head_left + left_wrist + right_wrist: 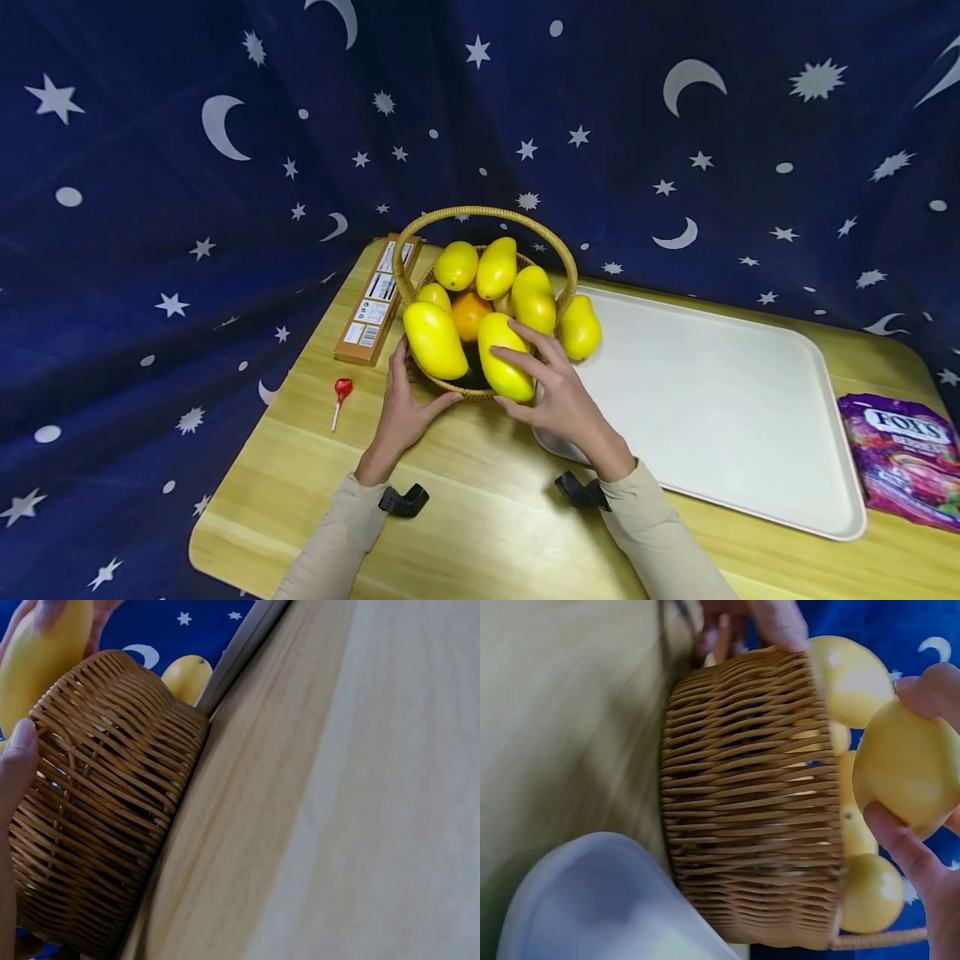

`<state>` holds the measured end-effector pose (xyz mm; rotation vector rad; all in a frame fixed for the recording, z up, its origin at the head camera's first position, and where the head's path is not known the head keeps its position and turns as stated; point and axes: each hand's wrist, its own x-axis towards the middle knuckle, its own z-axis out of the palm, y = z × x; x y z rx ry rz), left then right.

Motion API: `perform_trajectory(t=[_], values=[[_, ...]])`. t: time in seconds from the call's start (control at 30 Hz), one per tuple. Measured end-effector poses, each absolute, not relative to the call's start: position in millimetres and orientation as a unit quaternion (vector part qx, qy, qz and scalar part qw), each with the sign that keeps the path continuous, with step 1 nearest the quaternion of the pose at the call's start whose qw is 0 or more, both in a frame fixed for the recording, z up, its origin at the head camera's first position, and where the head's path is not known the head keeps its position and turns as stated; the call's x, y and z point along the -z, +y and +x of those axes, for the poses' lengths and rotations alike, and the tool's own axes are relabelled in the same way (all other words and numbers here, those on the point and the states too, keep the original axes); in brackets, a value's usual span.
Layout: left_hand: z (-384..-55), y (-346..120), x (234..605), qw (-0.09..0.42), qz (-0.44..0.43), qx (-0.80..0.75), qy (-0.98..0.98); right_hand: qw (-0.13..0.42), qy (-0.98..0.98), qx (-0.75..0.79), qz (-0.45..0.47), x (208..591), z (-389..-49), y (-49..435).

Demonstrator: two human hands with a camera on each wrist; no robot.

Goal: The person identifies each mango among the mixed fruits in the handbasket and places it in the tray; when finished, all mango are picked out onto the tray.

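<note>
A wicker basket [483, 395] with a tall hoop handle stands on the table, filled with several yellow mangoes and one orange [472, 316]. My left hand [405, 412] grips the basket's near left side, its thumb at the rim in the left wrist view and its fingers round the wall. Between the thumb and fingers of my right hand [558, 396] is a mango [909, 769], held over the basket's near right rim. Another mango [435, 342] lies at the left rim, above the left fingers. Just outside the basket on the right sits one more mango [581, 327].
To the right lies a large white tray [705, 400], its left end beside the basket. A purple candy bag [903, 458] is at the tray's far right. Left of the basket are a long brown box [375, 304] and a red lollipop [342, 388]. A starry blue cloth [480, 125] hangs behind.
</note>
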<state>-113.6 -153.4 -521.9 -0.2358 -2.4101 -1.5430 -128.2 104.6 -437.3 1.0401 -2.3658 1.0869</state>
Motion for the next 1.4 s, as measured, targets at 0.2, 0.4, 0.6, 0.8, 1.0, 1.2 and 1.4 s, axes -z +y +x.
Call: perform_trajectory(t=[0.2, 0.4, 0.6, 0.8, 1.0, 1.2, 1.4], values=[[-113.1, -152.8, 522.7, 0.134, -0.076, 0.53, -0.834, 0.19, -0.829, -0.403, 0.339, 431.1, -117.6, 123.5], [-112.6, -152.7, 520.8, 0.135, -0.076, 0.533, -0.832, 0.222, -0.815, -0.427, 0.323, 431.2, -111.9, 148.4], [-112.2, -154.5, 522.0, 0.134, -0.074, 0.53, -0.834, 0.23, -0.82, -0.429, 0.3, 434.0, -106.7, 170.1], [-111.6, -155.3, 523.3, 0.134, -0.07, 0.531, -0.833, 0.239, -0.824, -0.425, 0.288, 438.4, -104.9, 183.6], [-112.7, -153.6, 522.9, 0.13, -0.071, 0.535, -0.832, 0.237, -0.844, -0.424, 0.226, 451.8, -113.3, 205.2], [-113.0, -151.9, 522.3, 0.131, -0.077, 0.532, -0.833, 0.221, -0.867, -0.412, 0.172, 466.2, -128.2, 227.8], [-112.3, -152.1, 522.5, 0.13, -0.073, 0.535, -0.832, 0.177, -0.883, -0.42, 0.117, 469.2, -144.3, 244.2]])
